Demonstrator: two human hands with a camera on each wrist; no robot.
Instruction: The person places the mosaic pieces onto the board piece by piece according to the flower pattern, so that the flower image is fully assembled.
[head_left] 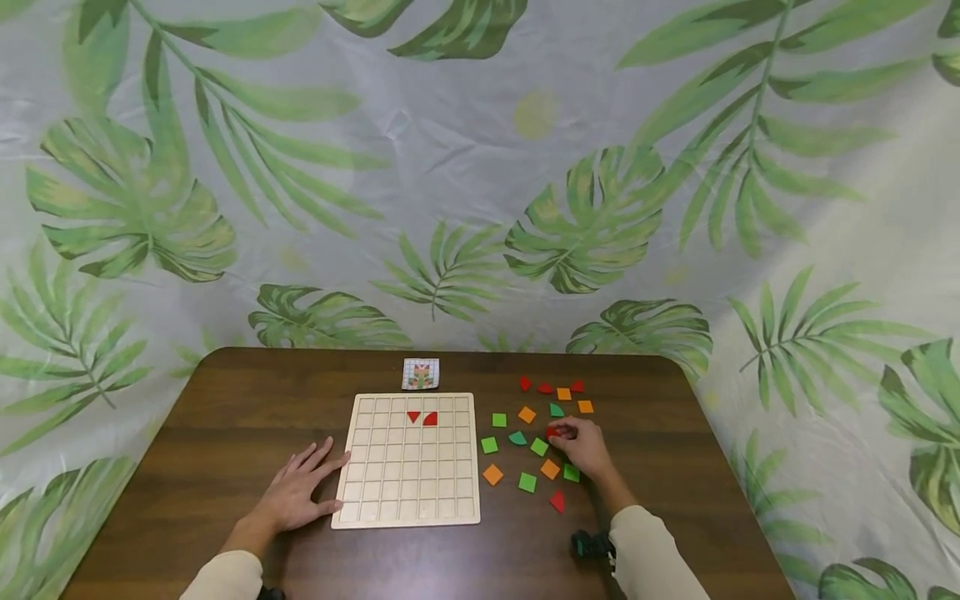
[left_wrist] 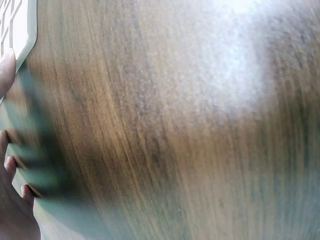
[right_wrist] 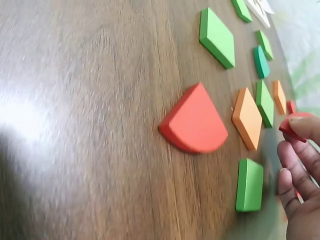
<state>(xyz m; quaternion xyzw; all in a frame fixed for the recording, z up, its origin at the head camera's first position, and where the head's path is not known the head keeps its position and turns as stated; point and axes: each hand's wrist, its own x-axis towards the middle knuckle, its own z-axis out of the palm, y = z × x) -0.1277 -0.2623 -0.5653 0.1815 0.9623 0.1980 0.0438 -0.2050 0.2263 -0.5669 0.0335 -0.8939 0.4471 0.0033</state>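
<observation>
A wooden grid board (head_left: 408,475) lies on the table with two red pieces in its upper cells, a triangle (head_left: 413,416) and a quarter circle (head_left: 431,419). My left hand (head_left: 296,492) rests with fingers spread at the board's left edge, thumb and a fingertip touching the rim. In the left wrist view the thumb (left_wrist: 6,72) overlaps the board's corner (left_wrist: 27,30). My right hand (head_left: 583,448) pinches a red piece (right_wrist: 292,127) between thumb and fingers, over the scattered pieces right of the board. Part of that piece is hidden by the fingers.
Several green squares (head_left: 527,482), orange squares (head_left: 492,475), teal quarter circles (head_left: 517,437) and red pieces (head_left: 557,501) lie right of the board. A small printed pattern card (head_left: 421,374) lies behind the board. A leaf-patterned cloth (head_left: 450,167) hangs beyond the table's back edge.
</observation>
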